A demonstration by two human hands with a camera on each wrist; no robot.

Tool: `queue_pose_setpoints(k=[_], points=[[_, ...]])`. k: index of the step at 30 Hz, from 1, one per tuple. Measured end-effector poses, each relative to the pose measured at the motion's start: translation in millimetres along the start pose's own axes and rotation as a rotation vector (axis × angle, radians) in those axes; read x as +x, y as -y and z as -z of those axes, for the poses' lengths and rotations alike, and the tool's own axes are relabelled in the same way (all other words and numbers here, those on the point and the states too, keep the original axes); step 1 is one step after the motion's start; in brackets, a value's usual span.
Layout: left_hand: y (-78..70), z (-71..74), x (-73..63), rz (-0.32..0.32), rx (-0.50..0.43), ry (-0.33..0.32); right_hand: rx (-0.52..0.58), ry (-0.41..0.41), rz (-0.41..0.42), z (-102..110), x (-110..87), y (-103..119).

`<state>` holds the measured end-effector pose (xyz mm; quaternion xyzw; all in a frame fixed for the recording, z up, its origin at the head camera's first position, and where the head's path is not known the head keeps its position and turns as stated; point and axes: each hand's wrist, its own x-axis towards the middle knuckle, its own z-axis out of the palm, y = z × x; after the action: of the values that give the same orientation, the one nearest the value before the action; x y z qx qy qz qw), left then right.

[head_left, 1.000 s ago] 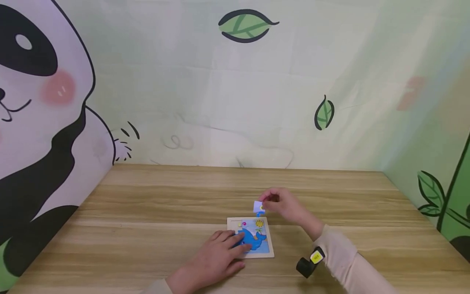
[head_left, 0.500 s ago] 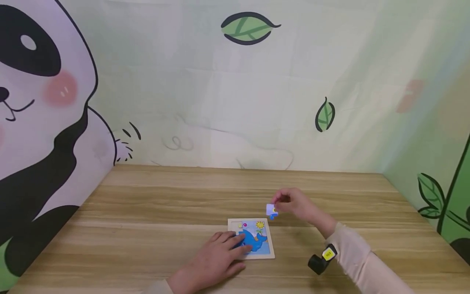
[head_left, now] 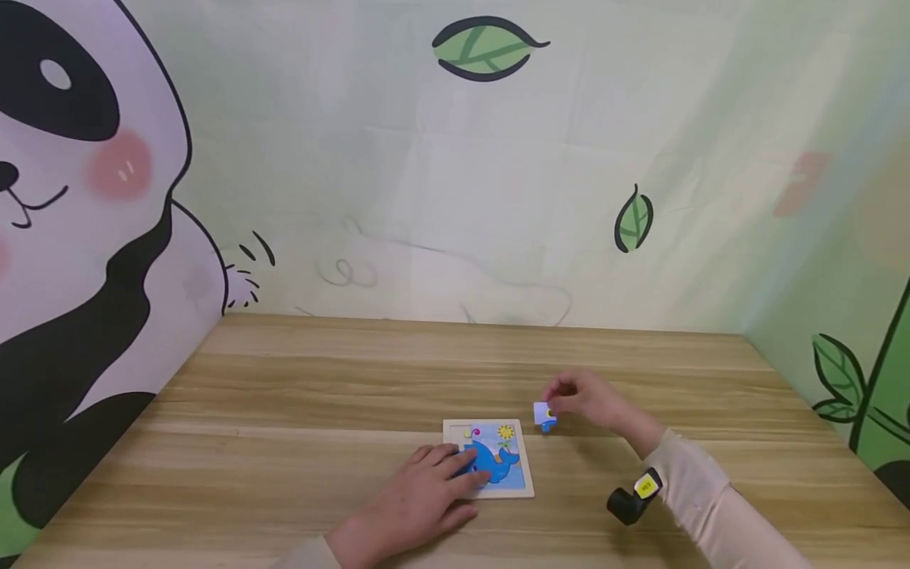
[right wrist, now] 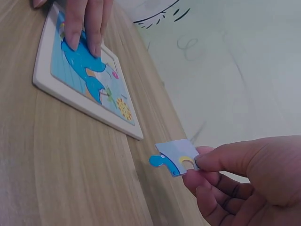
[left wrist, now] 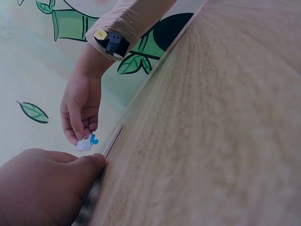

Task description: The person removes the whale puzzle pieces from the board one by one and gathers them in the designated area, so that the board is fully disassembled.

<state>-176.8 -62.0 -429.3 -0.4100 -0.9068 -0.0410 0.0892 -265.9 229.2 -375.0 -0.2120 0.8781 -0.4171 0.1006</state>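
A small jigsaw puzzle in a pale wooden frame lies on the table; its picture shows a blue whale and a yellow sun. My left hand rests on its left side with fingers spread and straight, covering part of the picture. Up beyond the frame's right edge, my right hand pinches a puzzle piece between thumb and fingers. In the right wrist view the piece is pale lilac with blue and a bit of yellow, held above the table. An unfilled corner shows at the frame's upper left.
The wood-grain table reaches back to a cloth wall with printed leaves. A printed panda covers the left wall. A black wrist camera hangs from the right sleeve.
My right hand has moved to the right and slightly down, away from the frame, with the puzzle piece still pinched. The left hand has stayed on the puzzle.
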Motion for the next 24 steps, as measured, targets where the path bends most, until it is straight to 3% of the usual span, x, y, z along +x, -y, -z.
queue_pose_setpoints(k=[5, 13, 24], points=[[0.2, 0.1, 0.1, 0.0, 0.003, -0.001, -0.005, 0.015, 0.011, 1.7, -1.0, -5.7], [0.5, -0.3, 0.4, 0.006, -0.007, 0.025, -0.061, 0.014, -0.044, 2.0, 0.0, -13.2], [0.8, -0.6, 0.0, -0.001, -0.002, 0.012, -0.101, -0.003, -0.071, -2.4, 3.6, -21.8]])
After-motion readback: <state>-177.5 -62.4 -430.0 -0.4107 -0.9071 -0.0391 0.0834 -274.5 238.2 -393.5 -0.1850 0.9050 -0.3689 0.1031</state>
